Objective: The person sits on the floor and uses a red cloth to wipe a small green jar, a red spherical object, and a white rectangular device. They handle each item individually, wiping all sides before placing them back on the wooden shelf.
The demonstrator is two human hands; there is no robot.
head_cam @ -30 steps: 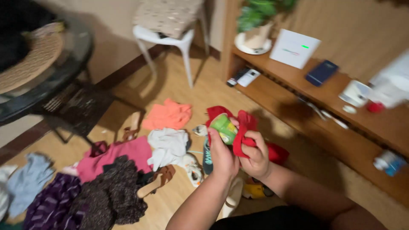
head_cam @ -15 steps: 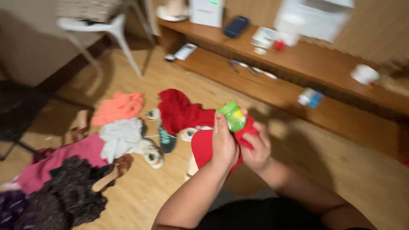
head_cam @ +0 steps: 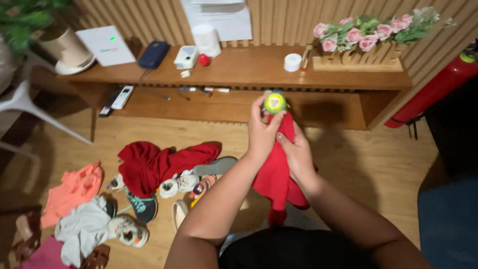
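Observation:
My left hand [head_cam: 262, 130] holds a small green and yellow container [head_cam: 275, 103] upright in front of me, fingers wrapped round its body. My right hand [head_cam: 297, 154] grips a red cloth [head_cam: 277, 182] that is pressed against the container's lower side and hangs down between my forearms. Both hands touch each other at the container. On the floor to the left lies another red garment [head_cam: 160, 163].
A low wooden shelf unit [head_cam: 249, 69] stands ahead with a flower box [head_cam: 368, 47], tape roll [head_cam: 292, 62], dark wallet [head_cam: 154, 54] and white box [head_cam: 105, 46]. Shoes [head_cam: 137, 209], orange [head_cam: 73, 192] and white clothes [head_cam: 84, 229] litter the wooden floor. A red cylinder [head_cam: 438, 89] leans at the right.
My view has swung right, from the chair and clothes pile to face the shelf. Both hands stayed on the container and red cloth and rose higher in view.

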